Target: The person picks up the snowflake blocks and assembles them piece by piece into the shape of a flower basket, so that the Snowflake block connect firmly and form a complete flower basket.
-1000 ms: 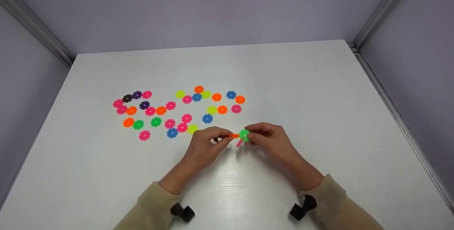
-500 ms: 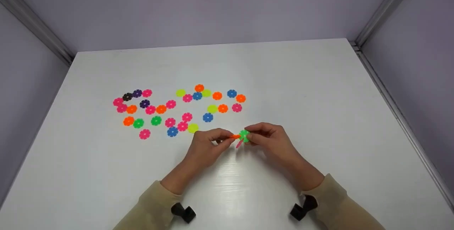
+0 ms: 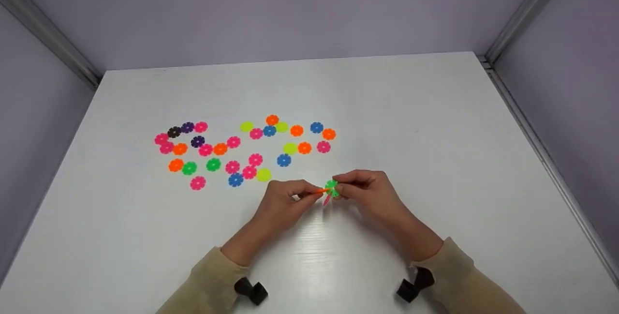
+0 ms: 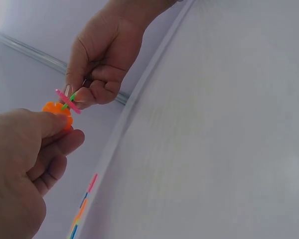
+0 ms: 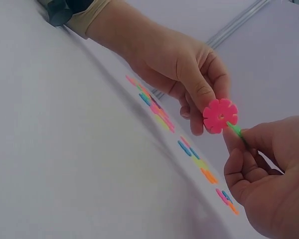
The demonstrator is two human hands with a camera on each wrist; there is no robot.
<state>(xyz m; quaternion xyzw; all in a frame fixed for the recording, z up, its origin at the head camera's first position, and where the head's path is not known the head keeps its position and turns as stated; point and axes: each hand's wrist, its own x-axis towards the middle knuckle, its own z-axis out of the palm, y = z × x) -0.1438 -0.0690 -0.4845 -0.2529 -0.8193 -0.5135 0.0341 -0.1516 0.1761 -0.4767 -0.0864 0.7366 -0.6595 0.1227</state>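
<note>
My left hand (image 3: 285, 202) pinches an orange notched flower-shaped plastic disc (image 4: 53, 107) between thumb and fingers. Facing it, my right hand (image 3: 370, 192) pinches a green disc (image 3: 331, 188) of the same kind. A pink disc (image 5: 220, 115) is slotted crosswise onto the green one, and no finger appears to grip it. The orange disc's edge meets the green disc in the head view; whether their notches interlock I cannot tell. All three are held above the white table (image 3: 309, 261), and fingertips cover part of the orange and green discs.
Many loose discs lie flat on the table, left of and beyond the hands. Among them are a yellow disc (image 3: 263, 174) near the left hand, a blue disc (image 3: 284, 160) and a pink disc (image 3: 323, 147). Walls (image 3: 309, 14) stand behind and at both sides.
The left hand has shifted slightly towards the person, and the orange disc now shows thinner, more edge-on, and closer against the green disc. The right hand has barely moved.
</note>
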